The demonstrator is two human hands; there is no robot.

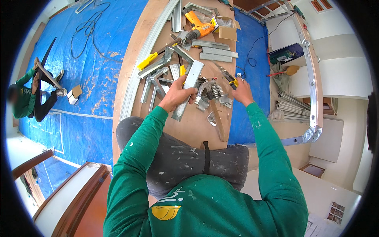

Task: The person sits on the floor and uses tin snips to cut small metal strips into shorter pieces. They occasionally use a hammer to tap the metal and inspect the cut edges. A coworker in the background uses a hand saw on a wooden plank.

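Note:
My left hand (pixel 177 94) is closed around a short galvanized metal channel piece (pixel 193 75), held at a slant over the wooden board. In my right hand (pixel 242 93) is a pair of metal snips (pixel 226 74) with yellow and black handles. Their jaws point up and left, a little apart from the channel piece. Between my hands, on the board, lies a heap of small ribbed metal parts (pixel 215 91); their exact kind is unclear. More bent metal offcuts (pixel 158 79) lie left of my left hand, along with a yellow-handled tool (pixel 148 61).
An orange cordless drill (pixel 199 28) and an open cardboard box (pixel 227 29) sit at the board's far end. Blue sheeting (pixel 94 79) covers the floor. Another person (pixel 29 93) sits at the far left. A folding aluminium ladder (pixel 314 87) stands to the right.

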